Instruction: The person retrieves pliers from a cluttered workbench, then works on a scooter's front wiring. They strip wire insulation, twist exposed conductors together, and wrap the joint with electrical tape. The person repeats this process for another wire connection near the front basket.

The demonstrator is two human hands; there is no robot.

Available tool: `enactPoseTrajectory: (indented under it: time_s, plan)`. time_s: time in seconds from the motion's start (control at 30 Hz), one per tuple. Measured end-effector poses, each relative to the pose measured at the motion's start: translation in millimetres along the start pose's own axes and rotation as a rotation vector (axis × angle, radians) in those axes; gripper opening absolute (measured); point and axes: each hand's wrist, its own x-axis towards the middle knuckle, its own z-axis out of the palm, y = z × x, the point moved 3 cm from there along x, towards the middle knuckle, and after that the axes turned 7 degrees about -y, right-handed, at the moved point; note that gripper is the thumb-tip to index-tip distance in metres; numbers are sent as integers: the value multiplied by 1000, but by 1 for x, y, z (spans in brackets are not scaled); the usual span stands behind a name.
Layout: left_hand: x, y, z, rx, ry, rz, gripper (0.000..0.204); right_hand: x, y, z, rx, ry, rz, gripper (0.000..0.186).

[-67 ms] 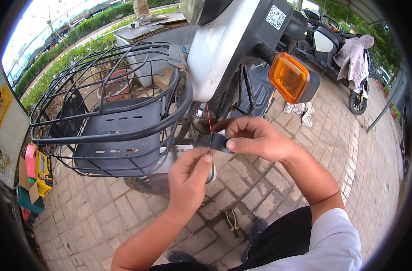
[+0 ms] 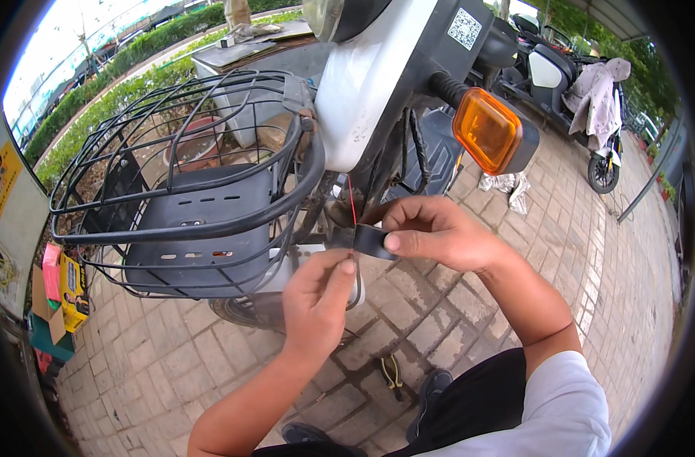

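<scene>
A thin red wire (image 2: 353, 201) comes down from under the front of a white and black electric scooter (image 2: 363, 91). Its lower part is pinched between the thumb and fingers of my left hand (image 2: 317, 293). Just above that pinch, my right hand (image 2: 443, 234) grips a roll of black tape (image 2: 372, 242) by its right side. The roll's left edge is against the wire; whether tape is stuck to the wire I cannot tell. An orange turn signal (image 2: 486, 131) juts out above my right hand.
To the left, a black wire basket (image 2: 188, 231) is mounted on the scooter. Pliers (image 2: 392, 373) lie on the paving by my shoe (image 2: 433, 392). Boxes (image 2: 62, 289) are stacked at far left. A rag (image 2: 506, 189) and parked scooters (image 2: 549, 72) are at the right.
The tape roll has turned slightly in my right hand, showing more of its opening. My left hand has barely shifted to the left, still pinching the wire.
</scene>
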Motion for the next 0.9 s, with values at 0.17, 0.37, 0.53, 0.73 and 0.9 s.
enactPoseTrajectory:
  time_s: [0.17, 0.37, 0.53, 0.73, 0.9]
  plan:
    - [-3, -5, -1, 324, 73, 93, 18, -11, -17, 7, 128, 70, -49, 20]
    - [-1, -4, 12, 382, 60, 191, 18, 5, -2, 18, -136, 252, -31, 24]
    - [0, 1, 5, 144, -43, 65, 18, 8, 9, 12, -349, 265, -88, 28]
    - [9, -2, -4, -192, -107, -115, 9, 10, 17, 12, -64, 110, -105, 30]
    - [15, -2, 2, 54, 46, 116, 13, 7, 17, 7, -249, 173, -6, 30]
